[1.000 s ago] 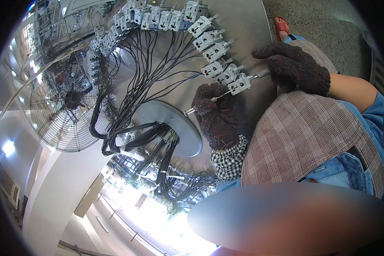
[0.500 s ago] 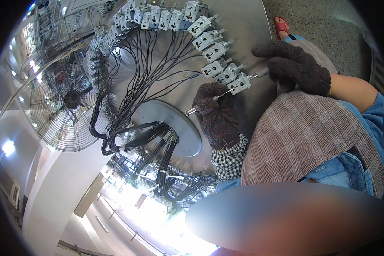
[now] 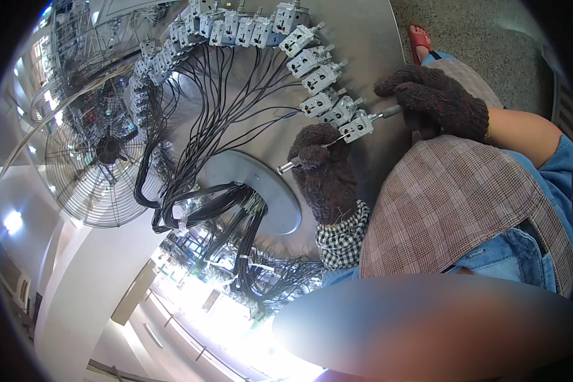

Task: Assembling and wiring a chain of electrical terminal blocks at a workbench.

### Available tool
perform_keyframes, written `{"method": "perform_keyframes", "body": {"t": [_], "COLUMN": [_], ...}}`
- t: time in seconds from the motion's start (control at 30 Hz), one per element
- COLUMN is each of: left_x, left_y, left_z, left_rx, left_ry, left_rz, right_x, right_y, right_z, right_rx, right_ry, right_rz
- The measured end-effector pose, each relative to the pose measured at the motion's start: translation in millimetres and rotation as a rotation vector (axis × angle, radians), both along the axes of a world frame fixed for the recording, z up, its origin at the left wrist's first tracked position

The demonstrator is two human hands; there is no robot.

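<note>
My left hand (image 3: pixel 325 172), in a dark brown knitted glove, is closed around a thin metal screwdriver (image 3: pixel 289 166). Its slim shaft reaches the face of the nearest grey metal box (image 3: pixel 356 127). A short spindle sticks out of that box and carries a grey cylinder (image 3: pixel 390 111). Also gloved, my right hand (image 3: pixel 442 102) has its thumb and a finger at the cylinder's outer end, while the upper finger stretches out past it. Several similar metal boxes (image 3: pixel 323 77) stand in a curved row, with black wires (image 3: pixel 219 95) running from them.
The boxes sit along a round metal tabletop (image 3: pixel 363 38). Wire bundles pass through a grey oval plate (image 3: pixel 280 213) at its middle. A caged fan (image 3: pixel 107 149) stands at left. A checked apron (image 3: pixel 445 204) covers my lap; a red sandal (image 3: pixel 419 41) shows on the floor.
My right hand has shifted slightly left and its fingers have closed a little at the cylinder's end. The left hand and screwdriver are nearly still.
</note>
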State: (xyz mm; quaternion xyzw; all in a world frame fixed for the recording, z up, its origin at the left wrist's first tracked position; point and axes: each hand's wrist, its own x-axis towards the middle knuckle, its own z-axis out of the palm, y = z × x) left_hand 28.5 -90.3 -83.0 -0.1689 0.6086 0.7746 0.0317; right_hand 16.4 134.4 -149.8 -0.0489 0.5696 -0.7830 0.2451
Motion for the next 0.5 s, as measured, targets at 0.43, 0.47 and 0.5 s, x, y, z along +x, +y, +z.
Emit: {"method": "perform_keyframes", "body": {"t": [0.43,0.47,0.5], "left_x": [-5.3,-4.7,-2.8], "left_y": [4.3,0.6,-3.2], "left_z": [2.6,3.2,4.1], "left_rx": [-0.058,-0.101,-0.067], "left_ry": [-0.012,-0.049,-0.069], "left_rz": [-0.007,-0.041,-0.065], "right_x": [-3.6,-3.5,-3.4], "right_y": [3.7,4.8,5.3], "right_z": [13.6,16.3,19.0], "right_rx": [-0.133,-0.062,0.009], "right_ry": [-0.436,-0.406,-0.375], "right_rz": [-0.006,-0.002,0.005]}}
